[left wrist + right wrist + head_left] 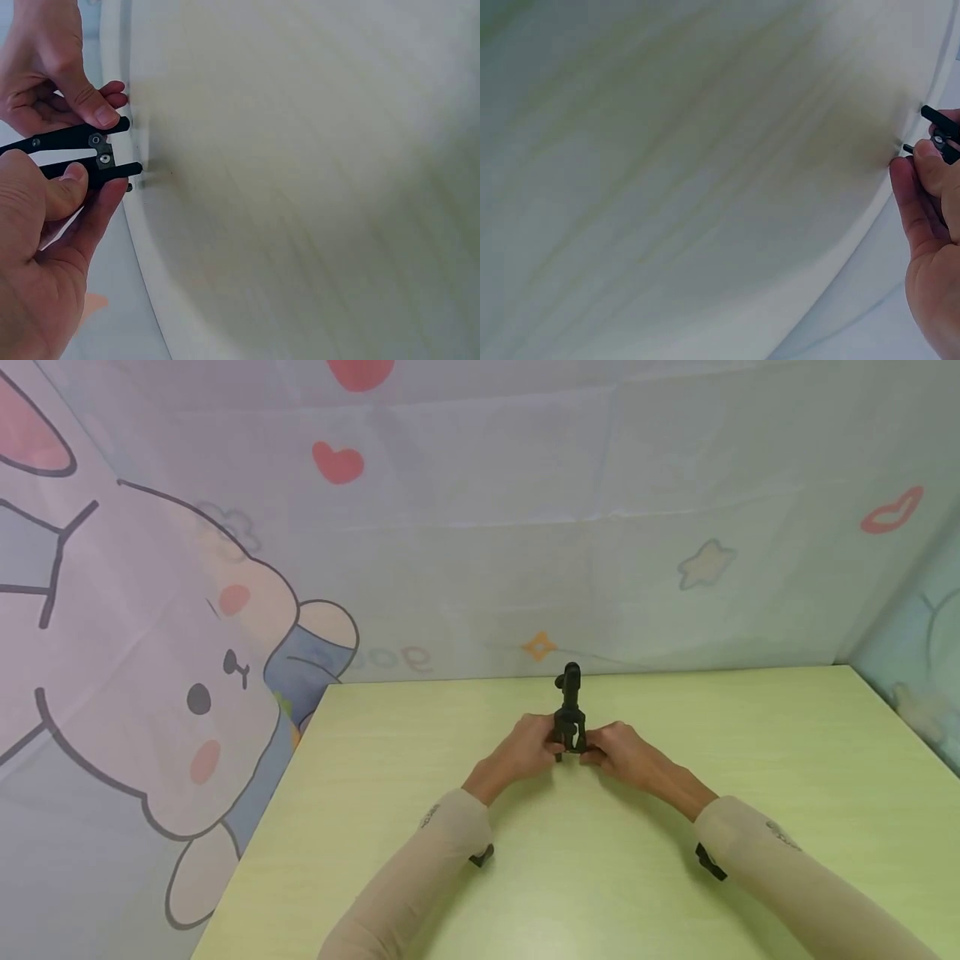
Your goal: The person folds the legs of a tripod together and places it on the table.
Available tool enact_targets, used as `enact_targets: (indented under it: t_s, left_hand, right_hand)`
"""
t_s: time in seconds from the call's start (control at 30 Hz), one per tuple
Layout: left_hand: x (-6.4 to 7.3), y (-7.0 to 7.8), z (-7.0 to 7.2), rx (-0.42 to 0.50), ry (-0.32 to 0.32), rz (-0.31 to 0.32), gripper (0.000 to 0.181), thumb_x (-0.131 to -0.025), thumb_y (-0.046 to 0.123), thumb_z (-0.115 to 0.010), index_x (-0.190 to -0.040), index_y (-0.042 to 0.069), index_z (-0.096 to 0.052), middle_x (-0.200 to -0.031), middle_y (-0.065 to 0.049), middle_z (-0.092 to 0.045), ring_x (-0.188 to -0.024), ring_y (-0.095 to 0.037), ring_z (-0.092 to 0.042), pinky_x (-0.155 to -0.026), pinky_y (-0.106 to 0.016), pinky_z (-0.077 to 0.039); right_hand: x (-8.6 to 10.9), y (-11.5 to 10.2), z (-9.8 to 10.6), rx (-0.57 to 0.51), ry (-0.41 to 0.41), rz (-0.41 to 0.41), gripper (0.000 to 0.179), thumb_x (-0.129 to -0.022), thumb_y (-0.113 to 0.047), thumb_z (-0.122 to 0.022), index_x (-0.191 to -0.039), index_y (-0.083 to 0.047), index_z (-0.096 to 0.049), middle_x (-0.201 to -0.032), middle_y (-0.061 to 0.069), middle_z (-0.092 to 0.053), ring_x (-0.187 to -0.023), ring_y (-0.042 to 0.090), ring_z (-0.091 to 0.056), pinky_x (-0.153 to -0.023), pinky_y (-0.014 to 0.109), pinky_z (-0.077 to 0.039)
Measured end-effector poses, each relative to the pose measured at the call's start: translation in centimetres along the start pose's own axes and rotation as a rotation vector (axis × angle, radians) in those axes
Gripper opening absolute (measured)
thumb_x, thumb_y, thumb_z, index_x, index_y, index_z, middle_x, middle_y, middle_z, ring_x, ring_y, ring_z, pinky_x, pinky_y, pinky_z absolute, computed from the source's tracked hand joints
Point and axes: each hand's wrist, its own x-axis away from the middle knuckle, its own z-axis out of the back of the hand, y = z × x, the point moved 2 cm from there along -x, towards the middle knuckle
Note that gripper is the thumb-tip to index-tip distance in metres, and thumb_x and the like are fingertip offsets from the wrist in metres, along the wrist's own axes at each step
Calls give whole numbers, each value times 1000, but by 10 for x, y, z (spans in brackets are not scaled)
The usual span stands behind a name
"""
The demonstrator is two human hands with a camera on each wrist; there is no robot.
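Note:
Between both hands a small black tripod [571, 697] stands upright near the far side of the table. My left hand [529, 747] pinches one of its legs from the left, thumb on the near face. From the right, my right hand [621, 753] grips the opposite leg low down. In the left wrist view, two tripod legs [64, 139] lie slightly apart, with a metal hinge bracket [101, 154] between them. The right wrist view catches the tip of a leg [937, 118] beside the right thumb; fingers hide much of the rest.
The pale yellow-green table [420, 727] ends at a back edge behind the tripod. A printed cloth [495, 568] with hearts, a star and a rabbit hangs behind and at the left. Black wrist devices [711, 862] show under the light sleeves [420, 877].

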Motion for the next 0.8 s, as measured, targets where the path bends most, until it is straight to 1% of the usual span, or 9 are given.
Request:
enact_targets:
  t_s: [0.1, 0.2, 0.27, 0.33, 0.47, 0.57, 0.67, 0.8]
  left_hand:
    - [-1, -2, 0, 1, -4, 2, 12, -91, -6, -70, -94, 5, -66, -74, 1, -58, -71, -14, -52, -63, -24, -43]
    - [-1, -2, 0, 10, -8, 1, 13, -91, -6, -70, -93, 5, -64, -73, 2, -56, -71, -14, -51, -63, -24, -42]
    - [-1, -2, 2, 21, -15, 2, 13, -92, -6, -70, -92, 5, -63, -72, 1, -56, -70, -14, -50, -63, -24, -41]
    - [-1, -2, 3, 31, -19, 8, 13, -92, -7, -69, -92, 5, -63, -72, 1, -55, -69, -14, -49, -62, -24, -41]
    - [-2, -1, 5, 27, -23, 15, 11, -92, -6, -68, -96, 4, -65, -73, 1, -56, -68, -14, -49, -62, -23, -40]
    - [-2, -1, 6, 37, -30, 30, 12, -93, -6, -69, -101, 3, -68, -76, 0, -60, -70, -14, -52, -62, -23, -42]
    - [-1, -2, 5, 49, -37, 38, 14, -93, -6, -70, -104, 2, -69, -79, 0, -64, -70, -13, -54, -63, -23, -44]
    - [0, -3, 4, 52, -49, 35, 17, -92, -7, -70, -107, 2, -69, -79, -1, -65, -70, -14, -54, -63, -23, -44]
  right_hand:
    - [-1, 0, -1, -32, -3, -32, 7, -88, 0, -81, -91, 0, -74, -79, 5, -73, -67, 10, -66, -60, 29, -55]
    - [-1, -1, -1, -55, 1, -57, 7, -89, 1, -80, -89, 0, -73, -75, 4, -72, -63, 6, -59, -58, 28, -51]
    - [-1, -2, -1, -62, 10, -57, 8, -88, 2, -80, -87, 0, -72, -72, 4, -70, -60, 5, -53, -56, 27, -48]
    - [-2, -3, -1, -55, 30, -49, 9, -88, 2, -80, -85, 1, -72, -70, 3, -69, -59, 5, -51, -55, 27, -47]
    - [-2, -3, 0, -33, 59, -48, 10, -87, 2, -81, -85, 1, -72, -68, 2, -67, -58, 5, -51, -54, 26, -46]
    - [-3, -1, -2, -24, 48, -51, 12, -88, 1, -81, -83, -1, -70, -68, 0, -66, -58, 5, -50, -54, 26, -46]
    - [-2, 1, -3, -26, 27, -38, 13, -89, 0, -80, -83, -2, -69, -70, 1, -67, -59, 5, -53, -55, 26, -47]
    - [-2, 1, -3, -36, 21, -11, 12, -89, -1, -80, -84, -2, -70, -73, 3, -70, -62, 6, -57, -57, 29, -51]
